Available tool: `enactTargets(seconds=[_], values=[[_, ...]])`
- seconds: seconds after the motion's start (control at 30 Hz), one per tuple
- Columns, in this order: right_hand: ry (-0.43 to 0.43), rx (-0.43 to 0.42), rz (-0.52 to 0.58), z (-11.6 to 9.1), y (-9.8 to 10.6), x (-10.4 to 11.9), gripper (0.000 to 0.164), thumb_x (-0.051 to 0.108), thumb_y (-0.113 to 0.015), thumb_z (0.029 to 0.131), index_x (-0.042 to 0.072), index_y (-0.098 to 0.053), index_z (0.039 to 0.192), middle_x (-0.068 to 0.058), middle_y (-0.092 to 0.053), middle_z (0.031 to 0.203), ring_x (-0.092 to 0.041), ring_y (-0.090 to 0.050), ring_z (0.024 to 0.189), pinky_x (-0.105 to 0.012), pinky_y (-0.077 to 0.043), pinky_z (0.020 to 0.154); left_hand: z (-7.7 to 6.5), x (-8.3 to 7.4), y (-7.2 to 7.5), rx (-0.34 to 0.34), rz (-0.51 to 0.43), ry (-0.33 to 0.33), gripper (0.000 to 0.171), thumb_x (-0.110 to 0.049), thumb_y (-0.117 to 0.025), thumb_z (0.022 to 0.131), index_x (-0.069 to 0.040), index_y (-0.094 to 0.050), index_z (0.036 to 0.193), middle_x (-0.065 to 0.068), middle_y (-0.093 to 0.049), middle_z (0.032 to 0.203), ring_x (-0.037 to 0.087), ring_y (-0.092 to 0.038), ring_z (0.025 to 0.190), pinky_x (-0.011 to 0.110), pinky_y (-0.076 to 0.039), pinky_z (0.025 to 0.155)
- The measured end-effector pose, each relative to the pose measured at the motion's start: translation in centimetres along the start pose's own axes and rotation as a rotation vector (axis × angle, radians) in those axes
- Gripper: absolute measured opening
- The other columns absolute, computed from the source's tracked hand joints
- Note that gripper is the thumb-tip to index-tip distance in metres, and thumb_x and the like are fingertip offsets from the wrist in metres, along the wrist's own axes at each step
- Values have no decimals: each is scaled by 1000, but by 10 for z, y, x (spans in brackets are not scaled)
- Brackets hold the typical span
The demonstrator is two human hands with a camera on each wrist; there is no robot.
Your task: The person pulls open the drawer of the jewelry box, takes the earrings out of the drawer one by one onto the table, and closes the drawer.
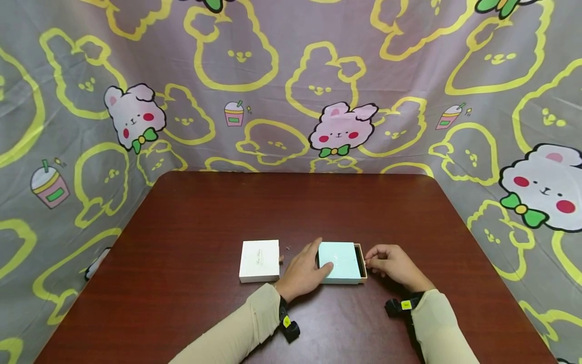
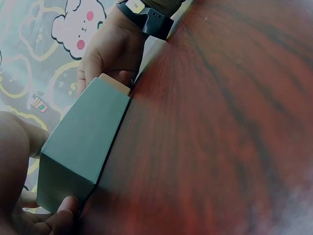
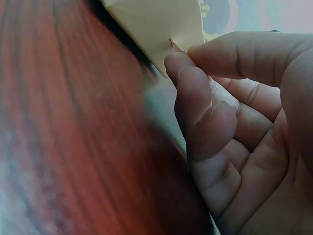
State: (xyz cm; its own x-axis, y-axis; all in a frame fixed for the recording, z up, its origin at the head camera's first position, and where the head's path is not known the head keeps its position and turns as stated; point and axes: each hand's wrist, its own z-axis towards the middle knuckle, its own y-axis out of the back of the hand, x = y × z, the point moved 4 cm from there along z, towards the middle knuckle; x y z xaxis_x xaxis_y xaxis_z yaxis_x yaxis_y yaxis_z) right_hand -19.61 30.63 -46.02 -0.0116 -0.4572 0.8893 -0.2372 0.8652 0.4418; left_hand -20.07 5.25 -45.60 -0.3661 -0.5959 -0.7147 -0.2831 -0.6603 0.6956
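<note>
A light blue drawer-style box (image 1: 340, 260) lies on the table in front of the person. The left hand (image 1: 301, 273) grips its left end, thumb across the top and fingers at the far side. From the right end the tan inner drawer (image 1: 362, 263) sticks out a little, showing a dark interior. At that end the right hand (image 1: 396, 265) pinches a small ribbon pull tab (image 3: 175, 46) between thumb and forefinger. The left wrist view shows the sleeve of the box (image 2: 88, 132) from the side, with left fingertips on its near end.
A white box (image 1: 259, 260) with gold lettering stands left of the left hand, a brown tab (image 1: 281, 259) on its right side. A tiny shiny item (image 1: 288, 248) lies behind that hand. Patterned cloth (image 1: 263, 65) surrounds the dark red wooden table (image 1: 291, 207).
</note>
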Motion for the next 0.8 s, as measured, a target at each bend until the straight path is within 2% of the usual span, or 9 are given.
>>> enactTargets(seconds=[0.2,0.6,0.8], values=[[-1,-11,-4,1,2,-2,5,6,-68,89,2,-68,90,-10,-66,75,-23,-58,61,-33,-49,52,0,1,-1,10,-9,13,73,-49,-52,96,-12,-27,154,9,-38,150,3,-57,75,45,-41,99],[-19,-18,-1,0,5,-3,4,4,-66,89,0,-67,90,-10,-66,75,-22,-57,61,-33,-49,52,0,0,0,9,4,14,73,-49,-52,96,-11,-27,154,11,-40,149,4,-58,76,45,-41,100],[-17,-26,13,-2,6,-1,3,1,-66,87,-1,-66,89,-12,-64,73,-21,-57,60,-31,-48,51,0,1,0,10,7,13,73,-48,-52,96,-11,-28,154,11,-38,150,8,-61,83,44,-38,103]])
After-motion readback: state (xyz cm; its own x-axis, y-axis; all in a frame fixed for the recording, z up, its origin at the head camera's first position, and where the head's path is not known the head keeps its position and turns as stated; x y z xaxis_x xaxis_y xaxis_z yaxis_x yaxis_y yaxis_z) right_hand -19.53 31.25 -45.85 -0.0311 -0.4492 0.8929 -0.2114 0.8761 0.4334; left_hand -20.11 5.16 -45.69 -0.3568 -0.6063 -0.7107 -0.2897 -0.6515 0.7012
